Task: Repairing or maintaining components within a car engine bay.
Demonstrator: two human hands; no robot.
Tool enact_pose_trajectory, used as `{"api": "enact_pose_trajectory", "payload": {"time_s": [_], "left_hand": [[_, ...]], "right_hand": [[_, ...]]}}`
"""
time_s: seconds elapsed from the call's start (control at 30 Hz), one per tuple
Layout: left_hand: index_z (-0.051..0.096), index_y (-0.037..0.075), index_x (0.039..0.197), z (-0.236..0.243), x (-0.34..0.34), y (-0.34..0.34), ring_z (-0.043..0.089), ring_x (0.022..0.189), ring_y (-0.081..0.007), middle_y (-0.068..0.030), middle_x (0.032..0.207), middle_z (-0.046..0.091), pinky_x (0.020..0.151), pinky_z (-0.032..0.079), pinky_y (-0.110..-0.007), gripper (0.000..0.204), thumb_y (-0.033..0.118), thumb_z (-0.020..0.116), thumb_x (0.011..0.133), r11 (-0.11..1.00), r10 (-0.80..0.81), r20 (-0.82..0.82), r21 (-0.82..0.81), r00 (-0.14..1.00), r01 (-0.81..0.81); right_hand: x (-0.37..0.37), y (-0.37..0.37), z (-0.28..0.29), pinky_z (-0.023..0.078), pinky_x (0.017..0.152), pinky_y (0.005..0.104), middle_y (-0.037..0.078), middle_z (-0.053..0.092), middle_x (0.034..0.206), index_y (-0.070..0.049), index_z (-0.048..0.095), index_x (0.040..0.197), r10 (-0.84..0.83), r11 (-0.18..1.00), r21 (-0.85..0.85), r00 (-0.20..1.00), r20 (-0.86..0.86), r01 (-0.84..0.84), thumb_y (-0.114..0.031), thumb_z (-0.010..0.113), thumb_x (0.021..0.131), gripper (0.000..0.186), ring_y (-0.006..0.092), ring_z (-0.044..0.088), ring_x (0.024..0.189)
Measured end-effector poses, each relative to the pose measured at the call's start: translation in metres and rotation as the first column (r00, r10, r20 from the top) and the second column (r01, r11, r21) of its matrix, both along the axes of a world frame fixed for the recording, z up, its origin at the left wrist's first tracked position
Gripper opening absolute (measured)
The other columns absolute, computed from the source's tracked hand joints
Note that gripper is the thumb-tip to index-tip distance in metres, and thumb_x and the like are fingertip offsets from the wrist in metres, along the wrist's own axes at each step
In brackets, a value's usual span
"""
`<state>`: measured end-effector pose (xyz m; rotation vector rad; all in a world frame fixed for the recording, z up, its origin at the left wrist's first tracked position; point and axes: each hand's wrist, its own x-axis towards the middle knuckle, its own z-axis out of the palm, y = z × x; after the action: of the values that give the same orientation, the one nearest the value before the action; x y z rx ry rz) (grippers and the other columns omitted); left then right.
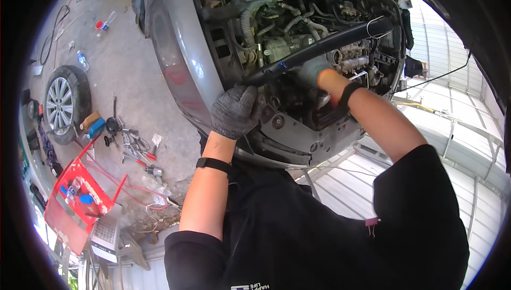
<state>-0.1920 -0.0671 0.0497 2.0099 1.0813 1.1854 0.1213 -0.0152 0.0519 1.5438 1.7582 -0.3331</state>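
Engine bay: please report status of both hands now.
Left hand gloved, gripping lower end of black bar. Right hand gloved, deep among engine parts; its hold unclear. Bar crosses above right hand.

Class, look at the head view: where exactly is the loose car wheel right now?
The wheel lies on the concrete floor at the picture's left, beside scattered hand tools and above the red toolbox.

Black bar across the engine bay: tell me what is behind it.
Behind the black bar show hoses, a ribbed tube and metal engine parts. The right hand reaches in under it; its fingertips and whatever they touch are hidden. The left hand grips the bar's lower end.
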Motion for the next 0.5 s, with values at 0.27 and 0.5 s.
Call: {"api": "enact_pose_trajectory", "payload": {"time_s": [0.27,0.5], "left_hand": [[0.067,0.009,0.097,-0.005,-0.007,-0.009,0.066,0.069,-0.0354,-0.0138,0.082,0.066,0.062,0.055,-0.046,0.020,0.019,0.076,0.082,1.000,0.012,-0.027,0.001,1.000,-0.012],[0.067,0.009,0.097,0.000,-0.005,-0.004,0.066,0.069,-0.0356,-0.0131,0.081,0.065,0.059,0.053,-0.046,0.020,0.019,0.076,0.082,1.000,0.029,-0.013,-0.001,0.999,-0.029]], "right_hand": [[-0.021,-0.008,0.005,0.059,0.091,0.0456,0.018,0.075,0.116,-0.003,0.078,0.108,-0.169,0.984,-0.063,0.985,-0.017,0.168,-0.019,0.065,0.086,0.030,0.0344,0.074,0.106],[-0.028,0.004,0.004,0.059,0.087,0.0451,0.018,0.075,0.116,-0.004,0.078,0.109,-0.064,0.991,-0.116,0.997,0.041,0.068,-0.017,0.066,0.085,0.030,0.0357,0.074,0.103]]}}
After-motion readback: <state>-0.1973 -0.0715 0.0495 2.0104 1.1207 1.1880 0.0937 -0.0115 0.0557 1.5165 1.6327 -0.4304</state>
